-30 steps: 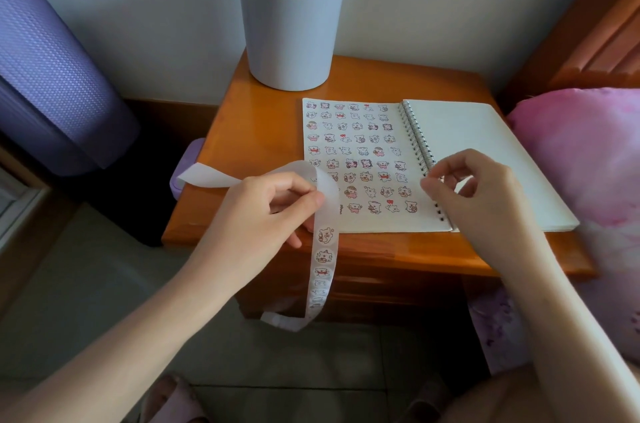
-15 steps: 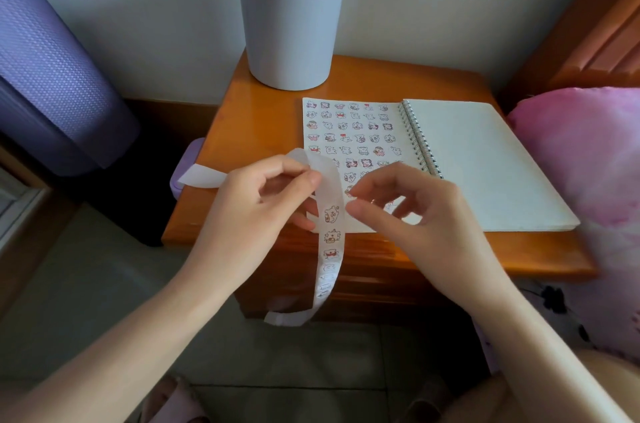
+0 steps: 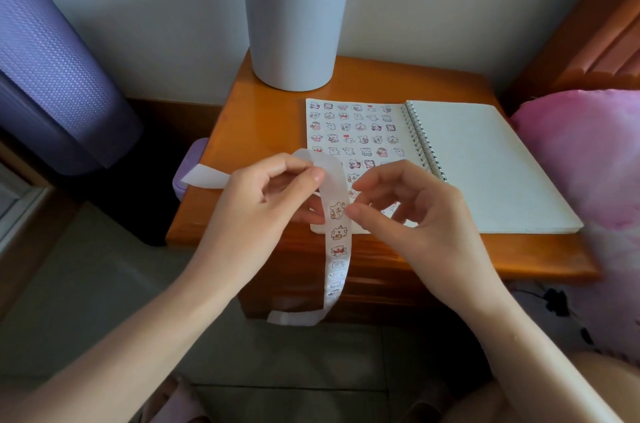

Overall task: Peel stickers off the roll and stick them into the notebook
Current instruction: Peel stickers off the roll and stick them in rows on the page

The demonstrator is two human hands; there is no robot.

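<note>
The left hand (image 3: 263,200) pinches the sticker strip (image 3: 337,249) between thumb and curled fingers, in the air over the front edge of the tabletop (image 3: 273,117). From that grip the strip arches over. One blank end points out past the tabletop's left edge. The printed length hangs down in front of the nightstand's front and curls at the bottom. Small cartoon stickers run down the hanging part.

The right hand (image 3: 419,218) is just beside the strip on its right, fingers loosely curled. Its thumb tip touches the strip's edge at the topmost sticker (image 3: 336,211), with the forefinger a little above and apart from the thumb (whether it has any hold on that sticker cannot be told).

The notebook (image 3: 478,162) lies open and flat on the right half of the tabletop, its lower edge near the front edge. Its left page is covered in rows of stickers. The right page is plain, and the wire spiral runs between them. Both hands hide the left page's lower part.

A grey bucket (image 3: 294,34) stands upright at the back left corner of the tabletop, against the wall. Only its inner wall shows, and its bottom is out of sight. A lilac box (image 3: 188,166) sits beside the left edge, lower down, contents hidden. Pink bedding (image 3: 588,162) lies beside the right edge.
</note>
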